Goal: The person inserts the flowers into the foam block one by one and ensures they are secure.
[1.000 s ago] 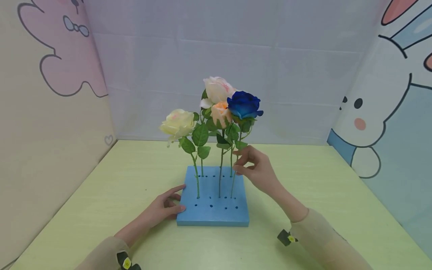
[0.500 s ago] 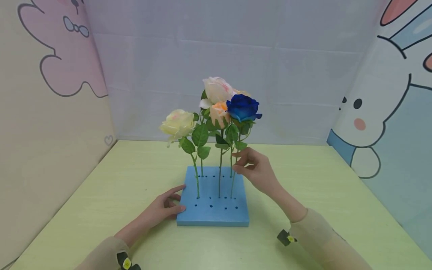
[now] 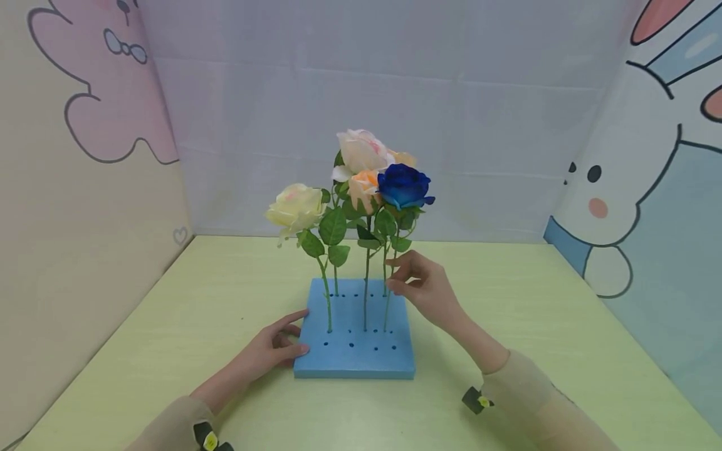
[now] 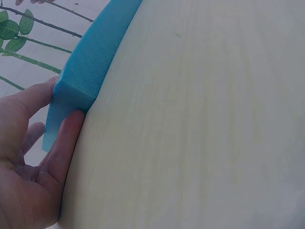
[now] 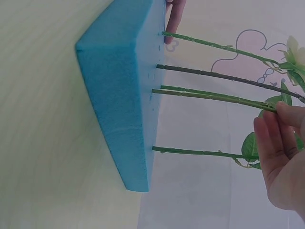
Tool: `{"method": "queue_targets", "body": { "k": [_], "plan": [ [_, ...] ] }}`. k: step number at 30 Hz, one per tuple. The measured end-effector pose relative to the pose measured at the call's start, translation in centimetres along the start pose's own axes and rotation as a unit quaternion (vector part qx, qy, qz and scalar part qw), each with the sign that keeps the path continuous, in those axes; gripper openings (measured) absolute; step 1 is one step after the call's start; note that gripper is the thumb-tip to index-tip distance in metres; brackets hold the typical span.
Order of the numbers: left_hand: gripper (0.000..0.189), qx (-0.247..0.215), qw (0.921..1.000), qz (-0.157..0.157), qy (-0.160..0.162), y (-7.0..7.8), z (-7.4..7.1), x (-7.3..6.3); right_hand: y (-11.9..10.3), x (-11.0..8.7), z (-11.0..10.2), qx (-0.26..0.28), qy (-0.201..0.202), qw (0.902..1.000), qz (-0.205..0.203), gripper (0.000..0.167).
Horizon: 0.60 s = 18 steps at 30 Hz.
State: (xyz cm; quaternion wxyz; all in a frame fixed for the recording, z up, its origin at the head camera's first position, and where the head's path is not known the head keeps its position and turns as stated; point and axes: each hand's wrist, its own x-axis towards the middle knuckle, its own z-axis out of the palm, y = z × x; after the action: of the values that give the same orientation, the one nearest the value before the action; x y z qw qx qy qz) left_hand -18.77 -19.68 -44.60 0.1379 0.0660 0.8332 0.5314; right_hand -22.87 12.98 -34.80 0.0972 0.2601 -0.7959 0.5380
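In the head view, my right hand (image 3: 425, 288) pinches the green stem of a blue rose (image 3: 405, 186) between thumb and fingertips, partway up. The stem's foot stands at a hole in the light-blue foam board (image 3: 361, 363), leaning slightly right; the right wrist view shows the pinched stem (image 5: 209, 97) meeting the board's top. My left hand (image 3: 276, 341) lies at the board's left edge. In the left wrist view its thumb (image 4: 40, 98) touches the top corner while the other fingers lie against the side.
Upright in the board stand a pale yellow rose (image 3: 296, 210), a small peach rose (image 3: 365, 190), a pinkish-white rose (image 3: 363, 151) and another peach rose (image 3: 403, 159), partly hidden behind the blue one. Several holes show in the board's front row. A pale yellow-green table (image 3: 225, 275) lies beneath.
The blue rose has sunk a little and shifted slightly left, with my right hand moving down alongside it. My left hand keeps its place at the board's edge.
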Motion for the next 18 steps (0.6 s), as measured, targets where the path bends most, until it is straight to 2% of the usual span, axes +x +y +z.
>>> {"method": "queue_targets", "body": {
  "k": [6, 18],
  "plan": [
    [0.076, 0.0, 1.0, 0.007, -0.001, -0.03, -0.04, -0.07, 0.23, -0.18, 0.15, -0.004, -0.003, 1.0, -0.007, 0.011],
    [0.077, -0.006, 0.9998, 0.014, -0.012, 0.06, -0.09, -0.19, 0.41, -0.12, 0.22, -0.004, -0.001, 1.0, -0.007, 0.024]
  ]
}}
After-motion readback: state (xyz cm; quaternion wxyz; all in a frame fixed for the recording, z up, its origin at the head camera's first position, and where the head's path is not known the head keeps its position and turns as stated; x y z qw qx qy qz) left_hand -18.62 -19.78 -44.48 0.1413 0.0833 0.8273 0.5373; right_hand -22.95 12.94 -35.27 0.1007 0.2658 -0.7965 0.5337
